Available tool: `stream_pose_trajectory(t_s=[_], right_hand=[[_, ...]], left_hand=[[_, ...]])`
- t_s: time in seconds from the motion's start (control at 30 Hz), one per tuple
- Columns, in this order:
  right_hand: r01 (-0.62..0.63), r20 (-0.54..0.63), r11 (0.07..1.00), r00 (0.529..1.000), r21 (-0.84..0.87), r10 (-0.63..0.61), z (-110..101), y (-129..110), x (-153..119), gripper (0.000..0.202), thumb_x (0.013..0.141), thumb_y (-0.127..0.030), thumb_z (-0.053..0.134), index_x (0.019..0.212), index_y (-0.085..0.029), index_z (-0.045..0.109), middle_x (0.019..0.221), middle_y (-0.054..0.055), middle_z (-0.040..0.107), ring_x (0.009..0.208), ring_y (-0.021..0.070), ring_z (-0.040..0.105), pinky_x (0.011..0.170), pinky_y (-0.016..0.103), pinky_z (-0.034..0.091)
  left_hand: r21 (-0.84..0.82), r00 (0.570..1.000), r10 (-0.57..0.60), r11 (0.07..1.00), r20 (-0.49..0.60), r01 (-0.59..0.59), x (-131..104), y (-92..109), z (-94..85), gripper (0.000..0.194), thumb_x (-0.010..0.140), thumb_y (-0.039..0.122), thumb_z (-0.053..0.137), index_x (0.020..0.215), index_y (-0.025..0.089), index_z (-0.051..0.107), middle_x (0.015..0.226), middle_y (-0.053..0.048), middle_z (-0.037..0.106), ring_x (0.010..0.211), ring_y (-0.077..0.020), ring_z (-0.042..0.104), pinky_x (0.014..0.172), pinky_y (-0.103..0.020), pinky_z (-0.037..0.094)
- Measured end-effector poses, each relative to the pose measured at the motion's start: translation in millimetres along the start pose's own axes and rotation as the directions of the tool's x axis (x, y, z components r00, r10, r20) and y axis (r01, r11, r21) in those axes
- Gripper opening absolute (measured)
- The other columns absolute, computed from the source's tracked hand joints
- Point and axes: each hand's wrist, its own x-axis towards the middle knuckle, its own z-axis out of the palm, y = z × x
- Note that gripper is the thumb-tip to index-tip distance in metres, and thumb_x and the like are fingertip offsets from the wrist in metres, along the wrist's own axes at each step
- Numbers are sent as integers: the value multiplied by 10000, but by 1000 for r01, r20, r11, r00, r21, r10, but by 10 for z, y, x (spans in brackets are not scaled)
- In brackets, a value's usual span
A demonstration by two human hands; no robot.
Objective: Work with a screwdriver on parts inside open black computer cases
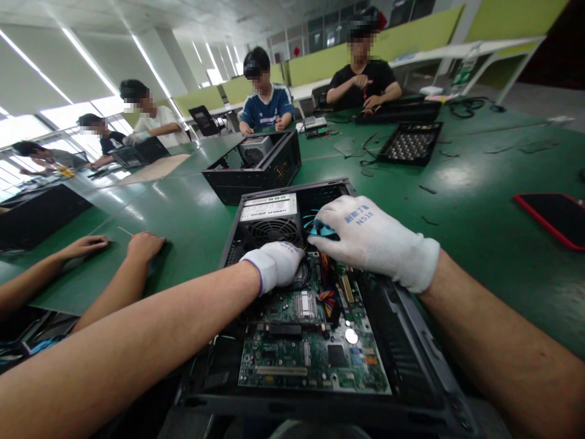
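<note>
An open computer case [402,317] lies in front of me, with a green motherboard [320,366] inside. My left hand [281,263], in a white glove, reaches in below the power supply [269,216], beside the processor fan. Its fingers are curled, and their tips are hidden. My right hand [365,235], gloved too, leans over the case's right side near a blue fan [313,222]. Thumb and fingers close around something small and dark there, too hidden to name. Coloured power cables [327,299] run down between the hands onto the board.
Another open case [256,174] stands behind mine on the green table [475,244]. A black tray-like panel [411,143] lies at the back right, a red-edged phone [553,216] far right. At left rest a co-worker's bare hands [144,247]. Several other people sit around.
</note>
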Motion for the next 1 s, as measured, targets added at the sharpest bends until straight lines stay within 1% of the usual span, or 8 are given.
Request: stream_pose_trajectory(t_s=[0.1,0.2,0.43,0.6,0.7,0.8,1.0], right_hand=[[-4,14,1000,1000,-8,4,-12,-5,3,418,1008,-507,509,1082,-146,705,1105,147,735,1033,293,637,873,375,391],[-4,19,1000,1000,-13,4,-19,-14,5,416,1008,-507,508,1086,-149,706,1116,147,735,1033,294,636,871,376,391],[4,16,1000,1000,-10,-4,-13,-7,0,415,1008,-497,514,1097,-140,705,1125,155,736,1033,302,642,878,385,388],[0,20,1000,1000,-25,1,-14,0,-7,424,1013,-501,506,1115,-139,702,1136,153,735,1048,305,641,886,388,390],[-2,27,1000,1000,-24,3,-18,-9,-3,422,1012,-498,506,1116,-139,702,1140,153,735,1048,299,639,890,383,392],[-2,31,1000,1000,-23,2,-25,-21,0,426,1013,-500,503,1118,-140,705,1147,155,735,1057,302,638,893,384,395],[-24,45,1000,999,-15,24,-36,-30,10,421,1007,-506,511,1103,-146,709,1135,150,742,1057,305,642,895,389,401]], left_hand=[[10,999,-21,1000,24,21,-1,6,-16,404,885,286,679,1268,161,689,1301,-148,712,1188,-297,687,1040,-366,536],[10,999,-32,999,38,32,-9,12,-37,381,879,253,672,1247,154,700,1294,-150,715,1191,-299,686,1033,-366,540],[9,998,-47,999,44,47,-29,14,-63,404,875,225,684,1269,135,698,1301,-175,710,1192,-324,687,1014,-390,553],[-12,997,-58,998,46,58,-32,9,-65,381,871,217,675,1240,126,709,1293,-181,713,1191,-331,689,1016,-400,554],[1,998,-49,999,40,49,-11,-19,-31,445,849,235,698,1283,142,680,1311,-170,705,1192,-321,687,1010,-386,555],[-2,999,-32,999,38,32,12,-48,7,510,839,257,704,1334,153,644,1319,-170,699,1185,-329,687,993,-398,564],[-16,999,-30,999,31,30,18,-53,16,460,831,208,701,1286,150,675,1315,-173,700,1199,-331,682,1022,-402,548]])
